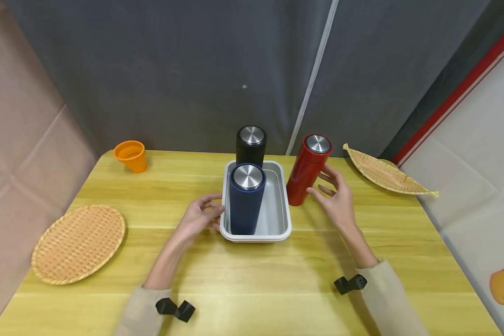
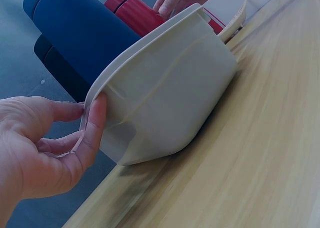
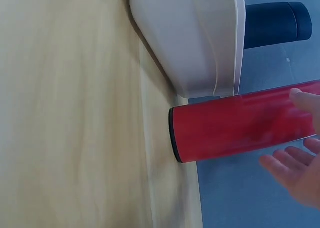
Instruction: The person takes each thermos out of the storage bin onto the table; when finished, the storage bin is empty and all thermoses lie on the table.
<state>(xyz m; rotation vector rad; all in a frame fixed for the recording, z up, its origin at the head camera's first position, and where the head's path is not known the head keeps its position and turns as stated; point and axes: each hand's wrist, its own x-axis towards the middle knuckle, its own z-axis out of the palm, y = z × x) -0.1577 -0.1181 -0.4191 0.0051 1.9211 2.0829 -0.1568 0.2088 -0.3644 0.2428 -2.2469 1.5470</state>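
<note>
My left hand [image 1: 201, 213] pinches the left rim of a white rectangular tub [image 1: 276, 210]; in the left wrist view, thumb and fingers meet at the tub's corner. Inside the tub stands a dark blue thermos flask [image 1: 247, 205] with a silver lid top. A black flask [image 1: 251, 151] rises behind it, its lower part hidden. Just right of the tub is a red thermos flask [image 1: 305, 175]. My right hand [image 1: 338, 200] is beside the red flask with fingers spread. In the right wrist view, the thumb overlaps the flask's side and the other fingers extend past its edge.
An orange cup [image 1: 134, 158] stands at the back left of the wooden table [image 1: 252, 289]. A round woven tray [image 1: 80, 245] lies at the left; a leaf-shaped woven basket [image 1: 384, 172] is at the back right. A grey curtain [image 1: 172, 70] hangs behind the table.
</note>
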